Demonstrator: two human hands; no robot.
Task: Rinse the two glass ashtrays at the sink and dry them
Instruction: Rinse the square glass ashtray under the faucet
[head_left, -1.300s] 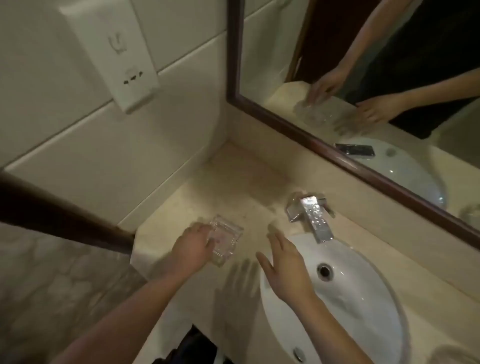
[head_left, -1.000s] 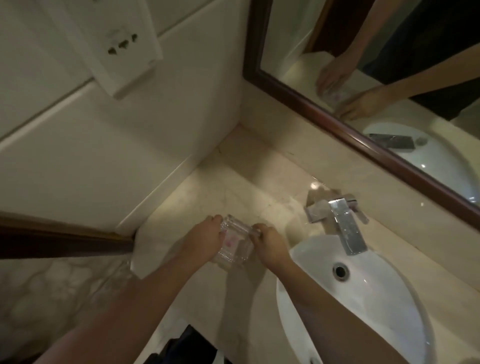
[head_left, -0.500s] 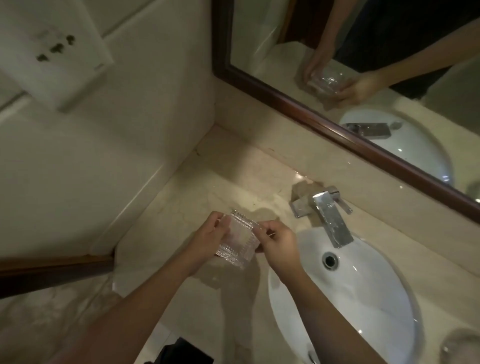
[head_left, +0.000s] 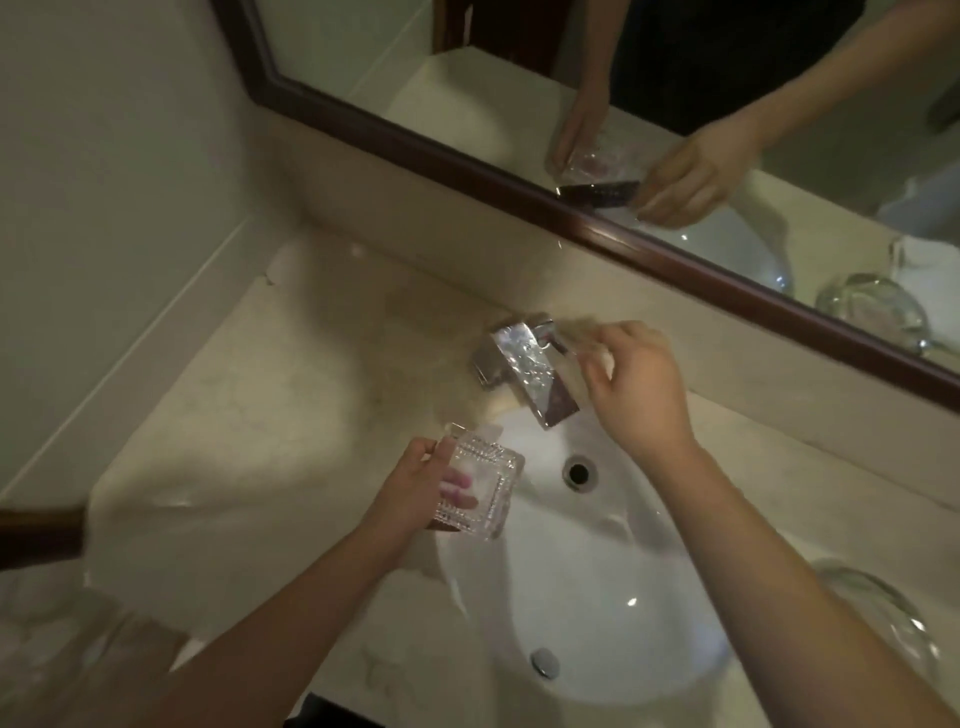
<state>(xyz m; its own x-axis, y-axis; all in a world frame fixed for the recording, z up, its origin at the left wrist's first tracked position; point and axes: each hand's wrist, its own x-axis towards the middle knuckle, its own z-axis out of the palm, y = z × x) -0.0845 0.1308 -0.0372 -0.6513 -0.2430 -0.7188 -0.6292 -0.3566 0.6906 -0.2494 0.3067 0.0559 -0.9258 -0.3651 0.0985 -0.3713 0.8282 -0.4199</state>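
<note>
A square cut-glass ashtray (head_left: 480, 488) is held at the left rim of the white sink (head_left: 597, 597), tilted, its open side facing me. My left hand (head_left: 410, 491) grips it from the left, fingers showing through the glass. My right hand (head_left: 636, 384) is at the chrome tap (head_left: 524, 371), fingers curled by the small lever on the tap's right side; the lever itself is blurred. No water runs from the spout. A second, rounded glass ashtray (head_left: 883, 618) sits on the counter at the right edge.
A beige marble counter (head_left: 249, 431) surrounds the sink, with a tiled wall at the left. A dark wood-framed mirror (head_left: 571, 218) hangs behind the tap and reflects my hands. The drain (head_left: 577, 472) is open.
Both hands held the square ashtray above the counter; now my right hand has let go and moved to the tap, and my left has carried the ashtray over the sink's rim.
</note>
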